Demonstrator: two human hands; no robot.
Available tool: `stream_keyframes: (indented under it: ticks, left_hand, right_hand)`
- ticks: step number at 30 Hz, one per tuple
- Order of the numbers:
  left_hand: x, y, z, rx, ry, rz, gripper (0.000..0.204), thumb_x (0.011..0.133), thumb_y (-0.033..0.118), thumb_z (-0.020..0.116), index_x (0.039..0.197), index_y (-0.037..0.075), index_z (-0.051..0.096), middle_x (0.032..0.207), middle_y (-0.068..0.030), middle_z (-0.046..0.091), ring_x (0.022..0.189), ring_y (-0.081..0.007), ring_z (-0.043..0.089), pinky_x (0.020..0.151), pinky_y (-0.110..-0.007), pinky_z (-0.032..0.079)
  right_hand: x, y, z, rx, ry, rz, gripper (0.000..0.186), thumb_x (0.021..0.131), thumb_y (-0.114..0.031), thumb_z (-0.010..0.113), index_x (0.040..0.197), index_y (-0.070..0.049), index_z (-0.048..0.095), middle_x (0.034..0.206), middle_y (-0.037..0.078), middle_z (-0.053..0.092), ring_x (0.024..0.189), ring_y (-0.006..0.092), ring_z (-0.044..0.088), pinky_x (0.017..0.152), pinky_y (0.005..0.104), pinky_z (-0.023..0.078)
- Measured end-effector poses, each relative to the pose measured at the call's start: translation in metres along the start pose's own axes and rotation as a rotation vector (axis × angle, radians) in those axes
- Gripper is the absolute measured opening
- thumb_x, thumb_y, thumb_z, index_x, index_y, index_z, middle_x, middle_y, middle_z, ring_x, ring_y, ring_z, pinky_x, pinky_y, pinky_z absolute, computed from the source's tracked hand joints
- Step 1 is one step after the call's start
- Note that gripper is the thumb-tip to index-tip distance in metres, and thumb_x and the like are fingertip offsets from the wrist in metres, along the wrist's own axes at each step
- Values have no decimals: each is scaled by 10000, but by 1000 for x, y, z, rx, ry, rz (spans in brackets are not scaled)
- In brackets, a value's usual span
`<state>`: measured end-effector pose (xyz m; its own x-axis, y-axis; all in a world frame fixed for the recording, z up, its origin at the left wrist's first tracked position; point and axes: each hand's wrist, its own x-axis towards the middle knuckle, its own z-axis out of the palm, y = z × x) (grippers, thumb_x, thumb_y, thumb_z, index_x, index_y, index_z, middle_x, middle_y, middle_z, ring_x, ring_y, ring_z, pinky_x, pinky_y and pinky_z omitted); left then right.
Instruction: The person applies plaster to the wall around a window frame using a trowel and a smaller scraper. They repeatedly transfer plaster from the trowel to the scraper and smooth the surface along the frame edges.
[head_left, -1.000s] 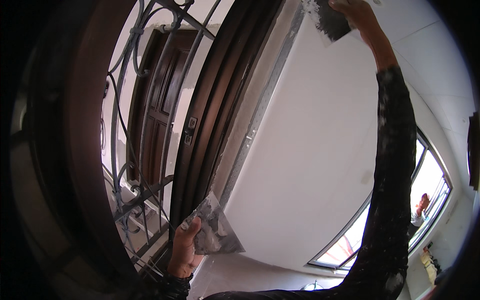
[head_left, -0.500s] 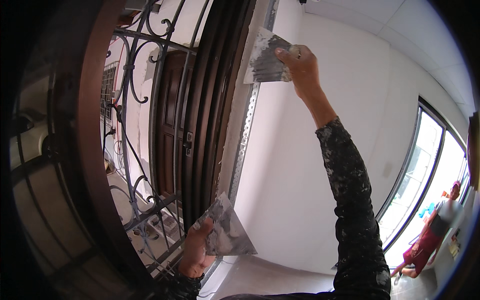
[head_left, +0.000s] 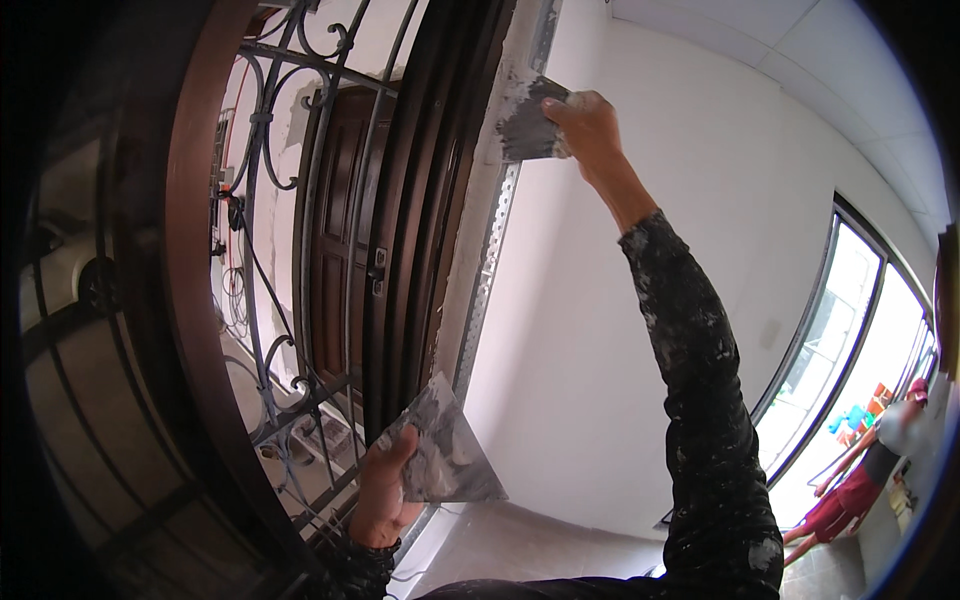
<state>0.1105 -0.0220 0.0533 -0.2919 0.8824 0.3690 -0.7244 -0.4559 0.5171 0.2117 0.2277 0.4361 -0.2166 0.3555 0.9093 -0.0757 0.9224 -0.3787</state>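
High on the narrow wall edge beside the dark door frame, my right hand point(head_left: 587, 128) grips a wide putty knife point(head_left: 532, 128) with its thumb on the blade. The blade lies against the edge and is smeared with white filler. Lower down, my left hand point(head_left: 383, 490) holds a second putty knife point(head_left: 450, 450), tilted, with dabs of filler on its face. A perforated metal corner bead point(head_left: 492, 250) runs down the wall edge below the right-hand blade. Both handles are mostly hidden by my hands.
A wrought-iron grille point(head_left: 262, 118) and a brown wooden door point(head_left: 338, 220) stand on the left. To the right spreads a white wall point(head_left: 640, 330), with a sliding glass door point(head_left: 830, 340) beyond it. Another person point(head_left: 850, 480) in red shorts is near that opening.
My right hand and its putty knife have shifted slightly left along the wall edge. My left hand has moved a little left too. The other person's pose has changed.
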Motion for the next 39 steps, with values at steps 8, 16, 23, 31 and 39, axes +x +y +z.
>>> stream_keyframes:
  ticks: [8,16,23,31,39]
  left_hand:
    - [-2,5,1,-43,-37,-7,484,938,270,679,1309,-14,550,1238,-136,646,1124,-270,639,1008,-454,494]
    - [-3,1,-4,-42,-34,-74,476,937,278,683,1285,-24,566,1188,-134,668,1072,-255,663,942,-397,537]
    - [0,-2,-19,-74,-13,-32,499,930,293,691,1287,-31,559,1198,-138,660,1075,-252,658,942,-402,533]
    - [-2,3,-25,-86,-17,-31,478,957,272,659,1301,-43,554,1165,-135,672,1059,-237,666,923,-388,542]
    - [-6,5,-27,-62,28,-41,510,935,287,680,1303,-39,543,1193,-155,658,1085,-277,655,961,-449,528]
  right_hand:
    - [-45,-56,-70,-229,-273,-64,303,854,-285,732,878,-17,594,764,-1,541,640,100,510,569,279,454]
    - [-44,-71,-7,-912,-676,-293,322,781,-286,702,903,4,635,886,168,618,843,329,607,800,457,493]
    - [9,-62,7,-1139,-480,-446,568,729,-371,762,1167,-18,679,1161,227,651,1102,405,610,984,448,472]
    - [95,-92,-13,-1211,-353,-549,557,706,-332,816,1118,16,678,1062,201,683,962,384,669,895,439,511]
    - [195,-127,-41,-1237,-197,-491,351,664,-222,841,810,45,665,812,165,694,815,281,671,699,405,536]
